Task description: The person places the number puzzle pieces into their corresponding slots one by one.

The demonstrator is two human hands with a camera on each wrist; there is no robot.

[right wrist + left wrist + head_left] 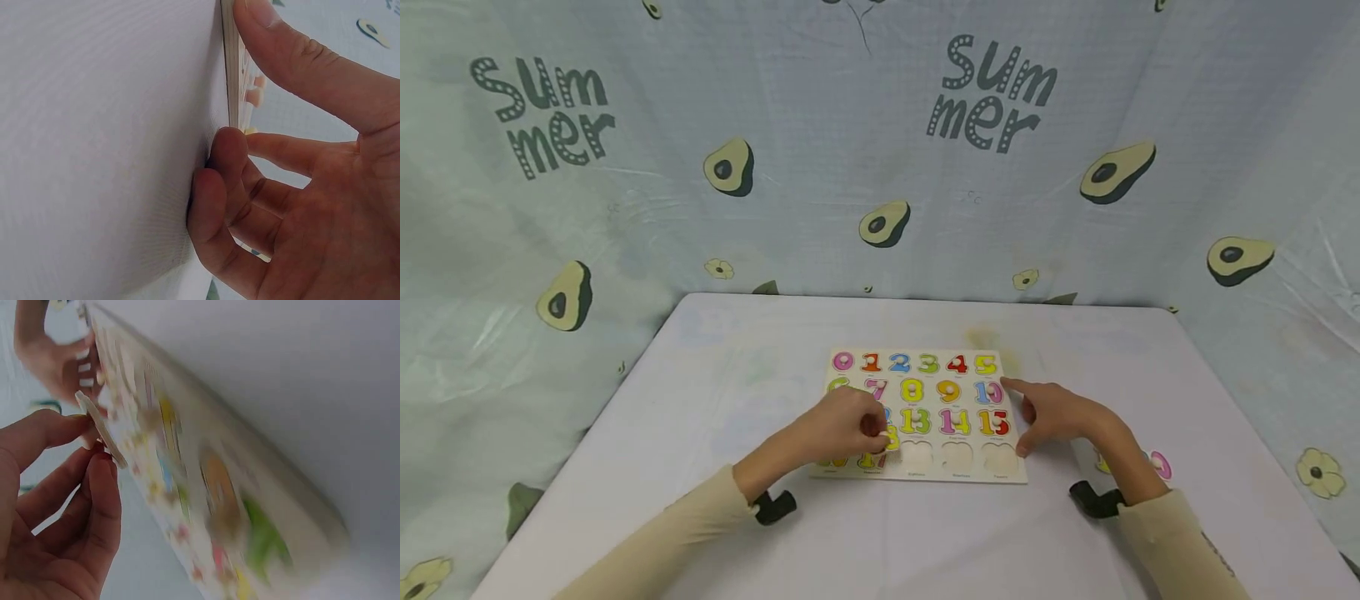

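Observation:
A wooden number puzzle board (925, 478) lies on the table, with coloured numbers in rows. My left hand (842, 423) pinches a number puzzle piece (892, 438) between thumb and fingers, over the bottom row. In the head view a yellow digit shows on it; in the left wrist view the piece (100, 430) appears edge-on, tilted above the board. My right hand (1060, 414) rests against the board's right edge, thumb and fingers spread apart. The right wrist view has its fingertips (228, 150) at the board's side, low on the table.
Bare recesses (957, 457) sit at the right of the bottom row. Loose number pieces (1161, 465) lie on the table to the right, partly hidden behind my right forearm. The white-covered table (760, 333) stands before a hanging cloth (820, 108) with avocado prints.

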